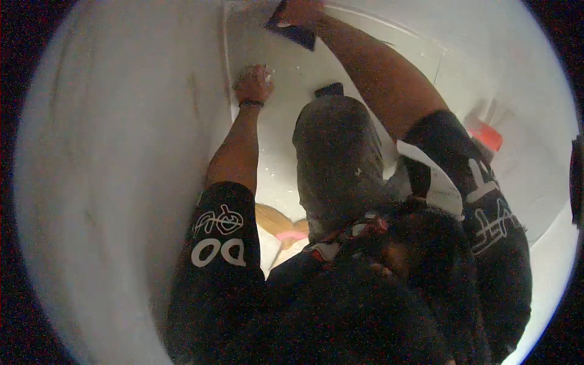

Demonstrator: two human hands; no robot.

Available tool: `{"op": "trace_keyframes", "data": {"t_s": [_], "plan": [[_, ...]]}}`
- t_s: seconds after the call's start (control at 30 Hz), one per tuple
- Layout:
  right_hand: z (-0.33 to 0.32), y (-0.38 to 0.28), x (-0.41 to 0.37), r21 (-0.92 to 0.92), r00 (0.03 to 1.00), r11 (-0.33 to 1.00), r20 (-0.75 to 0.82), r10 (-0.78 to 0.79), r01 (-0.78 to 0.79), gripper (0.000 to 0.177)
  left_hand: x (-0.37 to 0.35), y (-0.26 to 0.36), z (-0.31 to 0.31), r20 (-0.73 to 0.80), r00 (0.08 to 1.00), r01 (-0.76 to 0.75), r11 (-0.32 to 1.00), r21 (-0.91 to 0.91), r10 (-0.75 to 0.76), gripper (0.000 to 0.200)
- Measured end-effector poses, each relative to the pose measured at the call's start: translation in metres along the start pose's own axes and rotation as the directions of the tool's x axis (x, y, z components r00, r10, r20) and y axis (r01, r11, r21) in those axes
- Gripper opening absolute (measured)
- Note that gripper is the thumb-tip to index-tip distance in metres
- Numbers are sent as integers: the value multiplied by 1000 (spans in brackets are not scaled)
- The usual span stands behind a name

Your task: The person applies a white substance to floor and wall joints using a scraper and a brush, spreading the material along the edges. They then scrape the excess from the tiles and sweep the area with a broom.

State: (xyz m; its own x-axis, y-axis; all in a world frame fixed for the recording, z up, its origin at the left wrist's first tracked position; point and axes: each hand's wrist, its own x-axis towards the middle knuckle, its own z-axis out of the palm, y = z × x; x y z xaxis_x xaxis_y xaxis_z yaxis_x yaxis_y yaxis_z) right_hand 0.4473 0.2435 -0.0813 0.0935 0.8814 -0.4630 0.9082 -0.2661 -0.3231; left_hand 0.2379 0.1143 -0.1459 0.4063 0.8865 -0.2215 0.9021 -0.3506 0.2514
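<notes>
My left hand [252, 85] is closed, its knuckles down on the pale floor [286, 131] close to the foot of the left wall. A bit of white shows at its fingers, too blurred to tell what it is. My right hand [299, 12] reaches to the top edge of the view. It grips a dark, flat, straight-edged piece [298, 36], held against or just above the pale surface; its kind is not clear. The upper part of that hand is cut off by the frame.
A pale wall [121, 152] rises close on my left. My bent knee [334, 140] and dark shoe tip [329, 90] are between my arms. At the right lies a red and whitish object [485, 136]. Small white specks dot the floor. A white printed piece [443, 193] hangs by my right sleeve.
</notes>
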Motion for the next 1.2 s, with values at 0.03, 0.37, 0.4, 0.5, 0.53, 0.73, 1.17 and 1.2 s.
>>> {"op": "trace_keyframes", "data": {"t_s": [0.03,0.37,0.4,0.5,0.53,0.73,1.17,1.2], "plan": [[9,4,10,-101,996,993,59,68,-62,21,0,-6,3,7,1000,-10,999,-32,10,30],[44,5,-16,36,950,951,-69,-305,307,21,0,-4,-19,43,999,-27,997,-76,30,29],[50,5,-14,43,949,949,-75,-308,311,21,-4,-9,-11,41,999,-27,997,-67,30,29],[64,12,-1,-282,981,959,-172,-90,38,17,3,-14,-2,20,998,-50,990,-132,53,31],[70,12,1,-379,979,924,-199,-40,-39,16,4,-10,-6,137,990,5,994,-106,10,33],[13,-13,-22,-206,963,966,-187,-195,155,14,-3,-16,17,-5,998,-55,997,-45,55,36],[2,-16,-23,-230,905,943,-298,-305,243,25,10,-3,-18,223,974,48,999,-19,-43,26],[-4,-13,-13,-232,963,955,-156,-221,182,24,8,-6,-7,226,974,43,999,-22,-37,26]]}}
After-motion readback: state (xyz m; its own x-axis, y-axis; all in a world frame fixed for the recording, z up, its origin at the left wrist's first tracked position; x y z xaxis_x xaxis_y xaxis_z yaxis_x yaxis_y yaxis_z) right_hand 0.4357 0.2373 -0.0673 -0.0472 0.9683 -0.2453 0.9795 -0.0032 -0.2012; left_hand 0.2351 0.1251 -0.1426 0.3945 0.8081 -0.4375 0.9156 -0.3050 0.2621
